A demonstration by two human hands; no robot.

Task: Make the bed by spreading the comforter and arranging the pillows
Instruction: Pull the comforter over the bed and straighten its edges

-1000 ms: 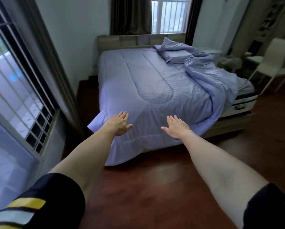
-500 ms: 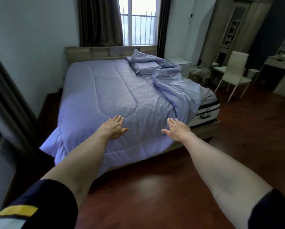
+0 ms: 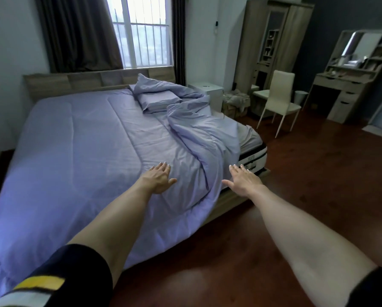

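Note:
A lilac comforter (image 3: pixel 79 151) lies spread flat over the left and middle of the bed. Its right side is bunched into a long crumpled ridge (image 3: pixel 199 134) running toward the headboard. A lilac pillow (image 3: pixel 159 100) lies near the headboard under the bunched fabric. The mattress corner (image 3: pixel 252 149) is bare at the right. My left hand (image 3: pixel 159 179) is stretched out flat in front of the comforter's foot end, holding nothing. My right hand (image 3: pixel 243 179) is also flat and empty, in front of the bed's right foot corner.
A wooden headboard (image 3: pixel 52 83) runs under a curtained window (image 3: pixel 141 32). A white nightstand (image 3: pixel 207 91), a cluttered box, a cream chair (image 3: pixel 278 96), a tall cabinet (image 3: pixel 269 36) and a dressing table (image 3: pixel 349 83) stand to the right. Dark wood floor (image 3: pixel 296 196) surrounds the bed.
The view has swung right and closer to the bed's right foot corner. Both hands stay outstretched and flat. The barred side window has left the frame.

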